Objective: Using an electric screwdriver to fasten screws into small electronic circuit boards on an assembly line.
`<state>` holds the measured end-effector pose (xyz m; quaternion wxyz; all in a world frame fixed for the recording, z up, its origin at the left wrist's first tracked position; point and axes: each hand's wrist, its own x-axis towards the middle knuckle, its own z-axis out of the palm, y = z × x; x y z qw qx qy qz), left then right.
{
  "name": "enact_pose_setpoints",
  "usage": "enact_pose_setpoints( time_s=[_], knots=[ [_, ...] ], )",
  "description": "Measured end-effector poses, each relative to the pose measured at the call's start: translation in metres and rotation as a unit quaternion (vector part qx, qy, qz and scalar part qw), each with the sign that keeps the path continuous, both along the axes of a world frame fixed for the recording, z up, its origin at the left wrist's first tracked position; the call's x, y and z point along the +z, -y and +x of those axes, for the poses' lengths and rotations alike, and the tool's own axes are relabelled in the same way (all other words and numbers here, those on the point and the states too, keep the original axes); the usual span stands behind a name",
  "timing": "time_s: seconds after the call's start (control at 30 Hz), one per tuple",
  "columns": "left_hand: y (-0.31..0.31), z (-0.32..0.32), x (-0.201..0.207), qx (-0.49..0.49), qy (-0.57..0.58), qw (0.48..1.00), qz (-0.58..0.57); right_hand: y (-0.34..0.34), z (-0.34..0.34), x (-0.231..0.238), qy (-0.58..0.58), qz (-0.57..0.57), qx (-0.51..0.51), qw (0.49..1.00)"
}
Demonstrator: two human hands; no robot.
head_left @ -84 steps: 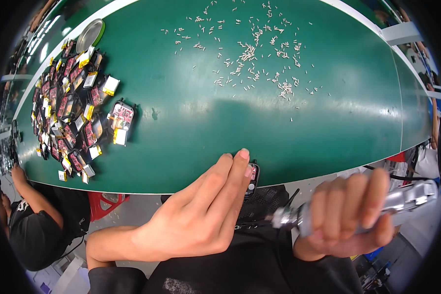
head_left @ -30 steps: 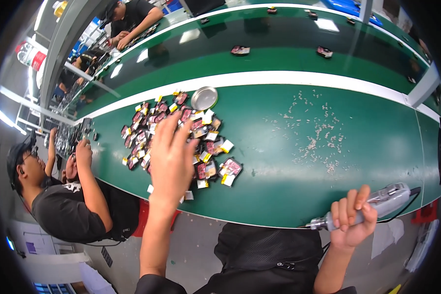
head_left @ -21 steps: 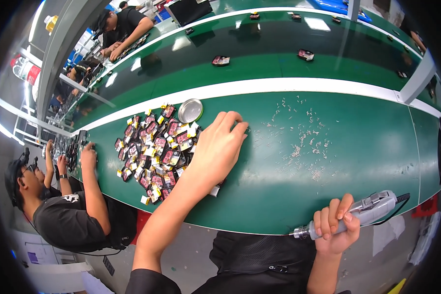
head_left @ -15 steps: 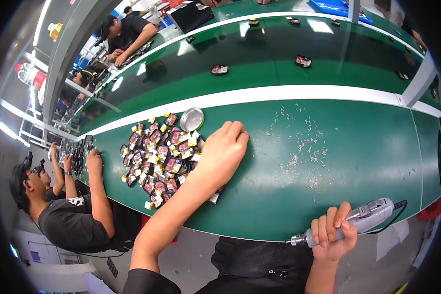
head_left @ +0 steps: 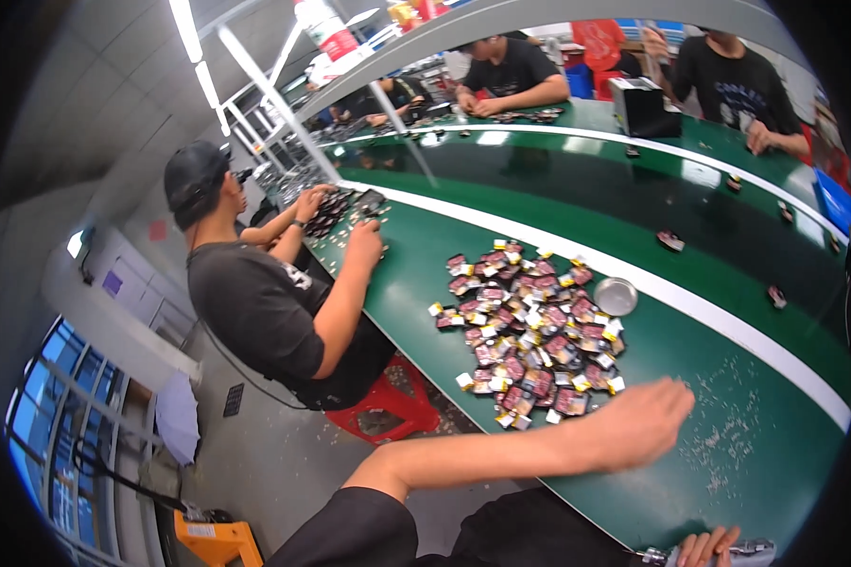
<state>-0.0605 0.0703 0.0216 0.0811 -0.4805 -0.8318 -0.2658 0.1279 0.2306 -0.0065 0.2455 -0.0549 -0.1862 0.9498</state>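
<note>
The left hand's fingers (head_left: 674, 397) are sitting curled together over the table (head_left: 591, 501), blurred, so whether they are pinching anything I cannot tell; the left hand (head_left: 633, 427) is hanging between a pile of open black cases (head_left: 539, 331) and a scatter of tiny screws (head_left: 720, 439); the right hand (head_left: 709, 548), partly cut off by the lower edge, is wrapping its fingers around a silver-grey power screwdriver (head_left: 755, 549), whose tip is pointing left, near the table's edge; the cases are lying heaped beyond the left forearm, showing reddish boards and white-and-yellow blocks, with a round tin (head_left: 616, 297) standing just beside them; many open cases and loose screws are remaining, so much work is probably still waiting, though how much is finished I cannot tell; farther out, a few small pieces (head_left: 670, 241) are resting on the green belt (head_left: 558, 198), and a co-worker (head_left: 265, 302) is sitting on a red stool (head_left: 388, 402) to the left.
</note>
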Motion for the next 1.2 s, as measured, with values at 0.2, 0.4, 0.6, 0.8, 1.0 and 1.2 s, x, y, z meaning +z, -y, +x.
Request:
enact_pose_setpoints(
  time_s=[0.2,0.4,0.6,0.8,1.0,1.2],
  knots=[
    [0.020,0.054,-0.006,-0.116,0.227,0.963,0.087,0.003,-0.013,0.018,-0.036,-0.027,-0.068,0.997],
    [0.006,0.091,-0.016,-0.077,0.454,0.850,0.255,0.002,-0.010,0.025,-0.034,-0.005,-0.135,0.990],
    [0.004,0.094,-0.018,-0.056,0.471,0.840,0.263,0.000,-0.003,0.026,-0.029,0.006,-0.149,0.988],
    [0.010,0.096,-0.016,-0.068,0.478,0.840,0.249,0.002,-0.007,0.030,-0.039,-0.010,-0.145,0.989],
    [0.005,0.093,-0.019,-0.082,0.480,0.837,0.250,0.003,-0.010,0.032,-0.015,0.004,-0.147,0.989],
    [0.007,0.091,-0.024,-0.101,0.513,0.816,0.246,0.004,-0.010,0.033,-0.010,0.004,-0.141,0.990]
  ],
)
